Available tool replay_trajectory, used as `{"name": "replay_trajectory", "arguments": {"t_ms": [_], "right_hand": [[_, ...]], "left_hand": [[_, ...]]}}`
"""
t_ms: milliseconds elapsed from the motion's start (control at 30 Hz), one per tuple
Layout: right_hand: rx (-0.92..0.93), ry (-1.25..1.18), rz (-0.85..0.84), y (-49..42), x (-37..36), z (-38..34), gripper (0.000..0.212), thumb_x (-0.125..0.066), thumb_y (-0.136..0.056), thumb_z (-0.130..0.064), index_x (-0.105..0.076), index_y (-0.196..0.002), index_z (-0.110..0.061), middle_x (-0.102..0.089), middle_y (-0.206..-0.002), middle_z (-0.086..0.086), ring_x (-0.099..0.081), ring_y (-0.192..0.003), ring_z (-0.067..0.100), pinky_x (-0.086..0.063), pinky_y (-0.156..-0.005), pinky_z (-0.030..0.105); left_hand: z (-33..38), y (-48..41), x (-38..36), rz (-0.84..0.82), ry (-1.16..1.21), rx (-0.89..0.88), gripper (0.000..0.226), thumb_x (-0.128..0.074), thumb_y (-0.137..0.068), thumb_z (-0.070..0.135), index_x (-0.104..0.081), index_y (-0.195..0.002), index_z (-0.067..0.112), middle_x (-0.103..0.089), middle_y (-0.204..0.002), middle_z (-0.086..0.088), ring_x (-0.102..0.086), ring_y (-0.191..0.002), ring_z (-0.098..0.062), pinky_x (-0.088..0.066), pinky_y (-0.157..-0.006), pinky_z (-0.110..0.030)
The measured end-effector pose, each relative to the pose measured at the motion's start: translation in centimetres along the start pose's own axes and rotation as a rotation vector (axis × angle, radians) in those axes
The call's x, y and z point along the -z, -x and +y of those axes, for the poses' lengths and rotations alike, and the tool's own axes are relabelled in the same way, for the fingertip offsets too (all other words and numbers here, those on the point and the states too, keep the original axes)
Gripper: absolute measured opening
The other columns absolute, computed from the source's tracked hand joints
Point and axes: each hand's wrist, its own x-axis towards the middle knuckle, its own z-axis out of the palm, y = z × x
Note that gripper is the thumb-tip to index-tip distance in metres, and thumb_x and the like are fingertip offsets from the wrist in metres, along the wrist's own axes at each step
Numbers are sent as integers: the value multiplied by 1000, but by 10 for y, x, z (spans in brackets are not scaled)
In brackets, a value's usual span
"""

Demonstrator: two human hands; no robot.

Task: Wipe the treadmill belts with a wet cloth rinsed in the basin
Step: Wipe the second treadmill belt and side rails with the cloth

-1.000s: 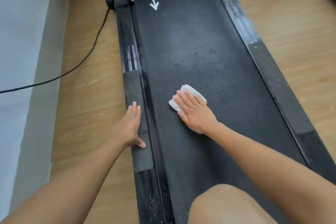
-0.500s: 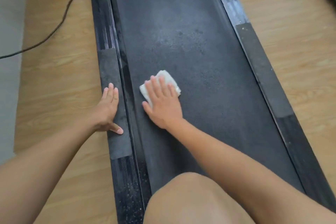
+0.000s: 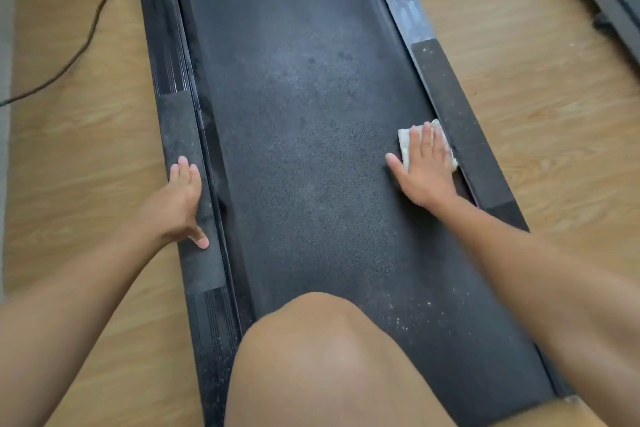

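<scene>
The wiping step is in hand. The right hand [image 3: 427,170], fingers straight, presses the small folded white cloth [image 3: 404,140] flat on the dusty black rubber treadmill belt [image 3: 304,114] at its right edge, touching the black right side rail [image 3: 460,121]. The left hand [image 3: 180,198] rests flat and empty on the black left side rail [image 3: 178,128]. The next stroke probably should head for the pale specks [image 3: 415,308] nearer. No basin shows.

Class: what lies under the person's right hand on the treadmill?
A white cloth, pressed flat on the belt by the right hand. Its middle is covered; only its edges show.
</scene>
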Motion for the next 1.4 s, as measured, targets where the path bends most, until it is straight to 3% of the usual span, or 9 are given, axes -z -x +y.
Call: {"name": "replay_trajectory", "arguments": {"t_ms": [100,267,433,667,800,867,1033,1167,1400], "right_hand": [[-49,-19,33,23,-30,-88,121,-20,-87,-93,11,-166,-7,20,-172,21,25,-158,37,15,-128,54],[530,69,8,98,-90,-223,113,-17,-92,-89,4,-167,-7,17,-173,21,25,-158,37,4,-129,58],[947,242,-49,90,-81,-180,86,-20,-102,-75,-6,-170,-24,3,-177,2,9,-163,26,-2,-131,51],[140,69,49,23,-6,34,97,-3,-96,-81,-4,-169,-18,4,-177,8,7,-163,26,-4,-132,52],[-114,-87,110,42,-30,-18,110,-10,-90,-87,-4,-168,-10,7,-176,16,11,-162,32,-1,-130,58],[-22,-71,123,60,-51,-75,111,-17,-91,-86,-1,-167,-7,10,-175,19,16,-161,34,5,-130,57],[639,107,80,147,-117,-212,99,-31,-100,-76,-9,-168,-8,2,-176,17,12,-162,35,2,-131,54],[978,286,11,142,-113,-171,86,-22,-102,-75,-17,-169,-20,-10,-177,5,-1,-164,28,-9,-131,50],[157,30,68,34,-13,39,102,-6,-92,-86,-3,-169,-19,6,-177,5,9,-163,23,-4,-132,51]], "left_hand": [[-10,-2,-7,18,125,-33,166,-105,-52,31,16,-162,3,34,-167,-13,25,-156,-25,-14,-130,-44],[-18,-4,-12,31,153,-69,164,-104,-56,33,20,-162,7,36,-166,-8,28,-154,-19,-9,-129,-39],[-12,2,-2,-6,45,-52,163,-100,-61,44,23,-160,3,37,-165,-15,26,-156,-28,-7,-131,-40],[-9,1,-1,-37,2,-48,160,-98,-65,43,26,-158,0,40,-163,-18,26,-156,-32,-10,-130,-42],[-8,2,1,-35,-16,-41,160,-98,-65,44,25,-159,1,38,-164,-18,25,-157,-31,-13,-130,-43],[-4,1,1,-41,-52,-30,160,-97,-65,45,25,-159,0,37,-164,-20,23,-157,-32,-18,-130,-45],[-7,5,5,-25,-116,-25,163,-96,-61,57,21,-161,1,32,-167,-18,18,-159,-31,-17,-130,-45],[-3,7,10,-50,-184,-4,163,-91,-64,65,24,-159,0,31,-167,-20,16,-160,-32,-16,-130,-45],[-3,4,3,-55,-90,44,163,-98,-62,50,23,-160,3,36,-166,-15,22,-158,-30,-12,-131,-43]]}}
